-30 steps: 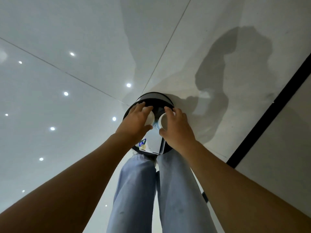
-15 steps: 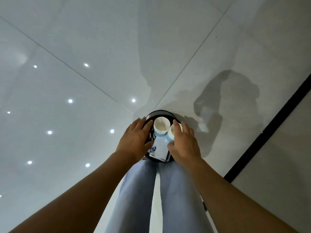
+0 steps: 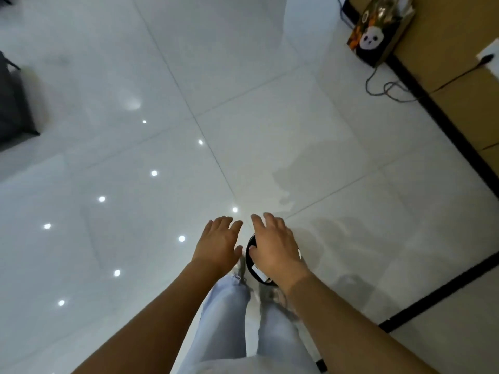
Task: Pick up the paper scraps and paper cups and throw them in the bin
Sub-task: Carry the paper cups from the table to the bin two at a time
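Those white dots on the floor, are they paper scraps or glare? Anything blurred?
Head view: the dots are ceiling lights mirrored in the glossy floor, not scraps; the picture is soft, the right hand hides most of the bin; straight lines bow toward the edges.

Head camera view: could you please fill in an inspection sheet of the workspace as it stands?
Surface: glossy white tiled floor, reflecting ceiling lights.
Job's things: black round bin at the person's feet, mostly hidden by the right hand; cups and scraps not visible.
Clutter: panda gift bag by the wall.
Hands: left hand and right hand open, holding nothing.
Cables: grey cable looped on the floor.
Surroundings: tan wall, black skirting, dark furniture far left.
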